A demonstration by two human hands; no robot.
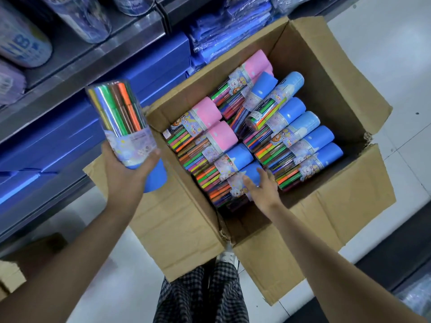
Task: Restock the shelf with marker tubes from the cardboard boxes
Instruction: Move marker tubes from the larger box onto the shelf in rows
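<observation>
Left hand (127,170) gripping a blue-capped marker tube (121,122) beside the shelf (77,66), right hand (261,190) reaching into the open cardboard box (345,113), fingers (262,173) touching a blue-capped tube (235,180) among pink-capped tubes (198,117)

You are looking down at a shiny white tile floor (384,50) with thin dark lines between the tiles. It fills the 1 to 3 o'clock side and shows again at 7 o'clock. At 9 to 12 o'clock you see grey metal ledges (77,64) with blue panels (56,145) under them. Big see-through jars (86,17) sit up at 11 o'clock. Flat blue packets in shiny wrap (231,31) are piled at 12 o'clock. A dark strip (396,250) runs along the floor at 4 o'clock, with more wrapped stuff in the corner at 5 o'clock. The light is cool and soft.
</observation>
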